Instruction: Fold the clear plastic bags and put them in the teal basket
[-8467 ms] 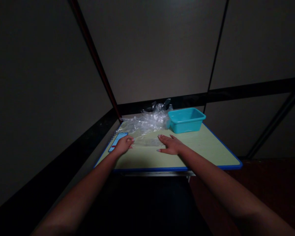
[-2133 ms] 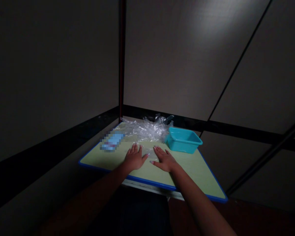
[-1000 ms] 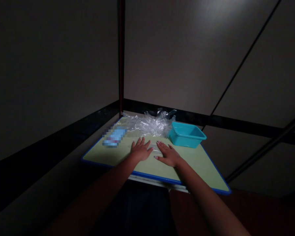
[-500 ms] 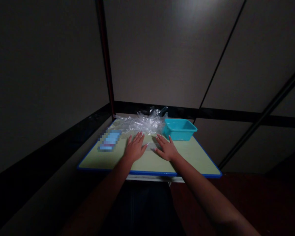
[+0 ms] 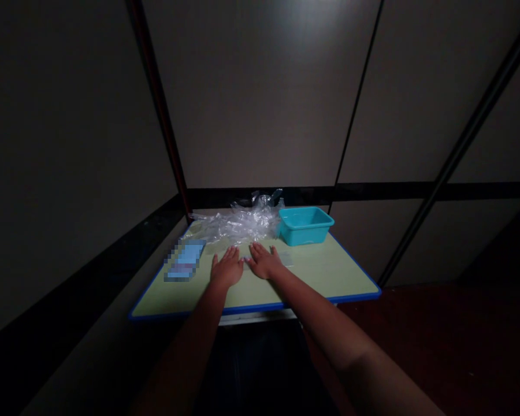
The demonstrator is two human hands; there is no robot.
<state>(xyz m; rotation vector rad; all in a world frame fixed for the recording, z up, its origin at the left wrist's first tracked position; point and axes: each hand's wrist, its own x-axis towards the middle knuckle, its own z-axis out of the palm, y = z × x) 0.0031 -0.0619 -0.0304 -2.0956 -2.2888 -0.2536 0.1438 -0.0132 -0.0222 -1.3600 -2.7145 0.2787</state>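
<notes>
My left hand (image 5: 227, 268) lies palm down on the table with its fingers spread. Close beside it, my right hand (image 5: 264, 263) is also flat, and the two thumbs almost meet. Under and around the right hand is a thin, clear plastic sheet or bag (image 5: 288, 259); its right end shows past the fingers, and the rest is mostly covered. Just beyond the fingertips spreads a crumpled heap of clear plastic bags (image 5: 247, 222).
A turquoise plastic basket (image 5: 305, 234) stands at the back right of the pale yellow table (image 5: 325, 277), which has a blue edge. On the left lies a flat bluish item (image 5: 185, 260), blurred out. Panelled walls (image 5: 260, 115) rise behind and at the left.
My right hand has slid left across the clear plastic toward my left hand, uncovering its right end. My left hand stays nearly in place. The view has turned slightly.
</notes>
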